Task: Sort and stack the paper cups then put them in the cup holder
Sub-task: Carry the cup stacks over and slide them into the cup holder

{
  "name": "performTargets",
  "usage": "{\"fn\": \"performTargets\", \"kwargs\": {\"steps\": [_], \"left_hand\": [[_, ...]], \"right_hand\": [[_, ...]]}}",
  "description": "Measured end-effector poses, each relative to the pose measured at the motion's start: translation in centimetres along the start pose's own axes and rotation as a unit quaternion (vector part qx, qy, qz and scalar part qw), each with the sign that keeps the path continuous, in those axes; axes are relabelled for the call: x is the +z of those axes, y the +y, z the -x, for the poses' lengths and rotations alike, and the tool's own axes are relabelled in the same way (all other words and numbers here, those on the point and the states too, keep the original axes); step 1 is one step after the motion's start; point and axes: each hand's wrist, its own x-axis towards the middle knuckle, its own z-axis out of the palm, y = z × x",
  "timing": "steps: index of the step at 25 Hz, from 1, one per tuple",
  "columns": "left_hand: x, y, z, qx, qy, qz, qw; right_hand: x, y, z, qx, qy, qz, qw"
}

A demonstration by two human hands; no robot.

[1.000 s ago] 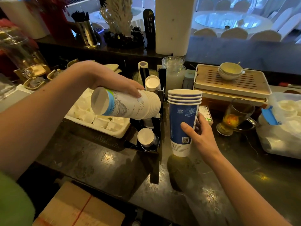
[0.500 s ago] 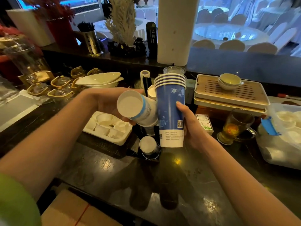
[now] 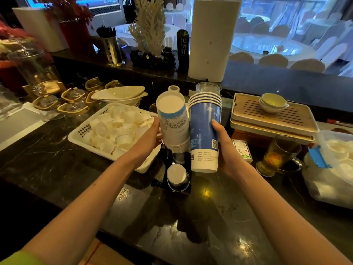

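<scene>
Operator: Cups status? The inverted stack of white paper cups with a blue band (image 3: 172,123) is over the black cup holder (image 3: 172,180), left hand (image 3: 150,137) curled round its side.

Checker: Risk: a tilted stack may miss the slot. The right hand (image 3: 223,144) clasps the upright stack of blue paper cups (image 3: 205,131), thumb (image 3: 214,124) in front; both stacks touch.
</scene>
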Motion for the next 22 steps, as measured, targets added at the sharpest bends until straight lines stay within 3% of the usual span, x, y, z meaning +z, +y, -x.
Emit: {"fn": "performTargets", "kwargs": {"steps": [4,7,11,14,16,17,19,22], "left_hand": [[0.6,-2.2,-0.7,0.007,-0.004,-0.084,0.996],[0.7,-2.5,-0.6,0.021,0.057,-0.086,0.994],[0.8,-1.7,1.9,0.199,0.14,-0.121,0.962],[1.3,-1.6,3.7,0.348,0.128,-0.233,0.899],[1.6,-2.1,4.3,0.397,0.116,-0.278,0.867],[1.8,-2.4,4.7,0.395,0.111,-0.277,0.869],[2.2,-3.0,5.4,0.376,0.091,-0.268,0.882],[2.4,-4.3,6.1,0.386,0.038,-0.285,0.877]], "right_hand": [[-0.2,-0.1,0.2,-0.038,0.072,0.107,0.991],[-0.9,0.4,1.1,-0.111,0.095,0.247,0.958],[-0.3,0.5,2.5,-0.195,0.11,0.317,0.922],[0.3,0.5,3.5,-0.254,0.117,0.369,0.887],[0.8,0.5,4.2,-0.294,0.117,0.411,0.855],[1.1,0.4,4.6,-0.306,0.117,0.421,0.846],[2.0,0.2,5.2,-0.31,0.111,0.412,0.849],[3.2,0.4,5.9,-0.272,0.077,0.341,0.897]]}}
